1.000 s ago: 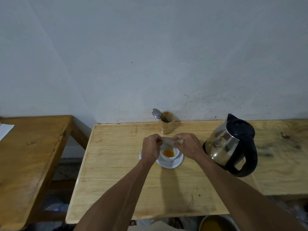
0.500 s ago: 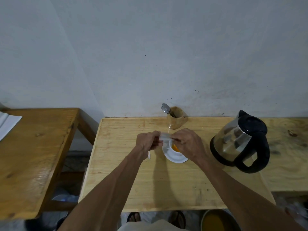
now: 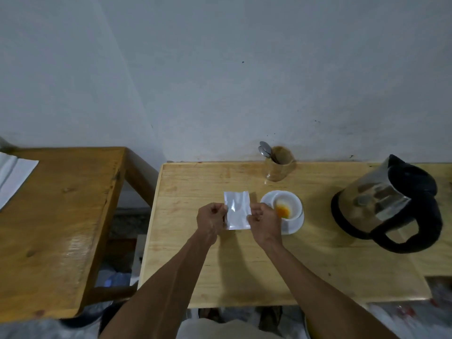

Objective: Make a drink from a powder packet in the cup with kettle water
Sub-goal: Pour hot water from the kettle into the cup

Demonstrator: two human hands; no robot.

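A flat silver powder packet (image 3: 237, 209) is held between my two hands, just left of the cup. My left hand (image 3: 211, 220) pinches its left edge and my right hand (image 3: 264, 222) pinches its right edge. The white cup (image 3: 288, 207) stands on a white saucer (image 3: 292, 226) and has orange powder at its bottom. A steel kettle (image 3: 381, 204) with a black lid and handle stands at the right of the light wooden table (image 3: 244, 270).
A wooden holder (image 3: 279, 165) with spoons (image 3: 265, 150) stands against the wall behind the cup. A darker wooden table (image 3: 56, 221) with white paper (image 3: 12, 174) on it stands to the left, across a gap. An orange-filled vessel sits on the floor below the front edge.
Both hands have moved left off the cup with the packet, which now lies flat and spread between them. The view has shifted left and down.
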